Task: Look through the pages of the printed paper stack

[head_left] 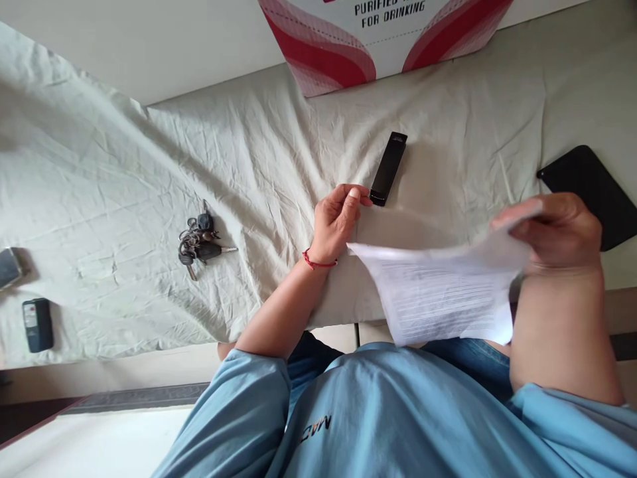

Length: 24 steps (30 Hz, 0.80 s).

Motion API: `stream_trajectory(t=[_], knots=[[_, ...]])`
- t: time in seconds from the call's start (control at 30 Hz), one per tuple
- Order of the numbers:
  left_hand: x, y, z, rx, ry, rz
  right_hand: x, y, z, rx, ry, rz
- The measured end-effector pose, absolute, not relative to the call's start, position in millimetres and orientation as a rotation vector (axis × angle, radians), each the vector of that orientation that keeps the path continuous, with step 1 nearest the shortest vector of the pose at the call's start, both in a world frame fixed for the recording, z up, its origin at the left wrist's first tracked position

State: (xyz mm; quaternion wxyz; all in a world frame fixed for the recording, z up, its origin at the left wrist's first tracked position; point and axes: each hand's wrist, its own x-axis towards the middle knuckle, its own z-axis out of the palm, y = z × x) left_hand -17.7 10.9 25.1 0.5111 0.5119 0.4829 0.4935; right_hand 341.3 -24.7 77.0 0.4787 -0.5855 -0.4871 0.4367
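Note:
My right hand (557, 232) is shut on the upper corner of a printed sheet of paper (442, 292), holding it above my lap and the edge of the bed. My left hand (337, 222) rests on the cream bedsheet (124, 172) with its fingers curled and nothing in them. It sits just beside the paper's left corner. A slim black device (389, 168) lies on the sheet right beyond my left fingertips. A red thread band circles my left wrist.
A bunch of keys (200, 243) lies on the sheet to the left of my left hand. A small dark gadget (37, 324) and a phone (8, 267) sit at the far left. A black flat case (594, 192) lies behind my right hand. A red-and-white carton (378, 40) stands at the back.

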Motion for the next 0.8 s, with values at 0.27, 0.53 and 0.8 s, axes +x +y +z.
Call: stream_trajectory(t=[0.27, 0.53, 0.8], knots=[[-21.5, 7.2, 28.3, 1.152, 0.991, 1.148, 317.1, 17.5, 40.4, -1.424, -0.965, 0.890], [-15.6, 16.3, 29.7, 1.100, 1.144, 1.251, 317.1, 9.9, 47.3, -1.468, -0.970, 1.002], [-14.1, 17.4, 25.8, 1.017, 1.151, 1.314, 318.0, 10.9, 45.5, -1.550, -1.065, 0.746]])
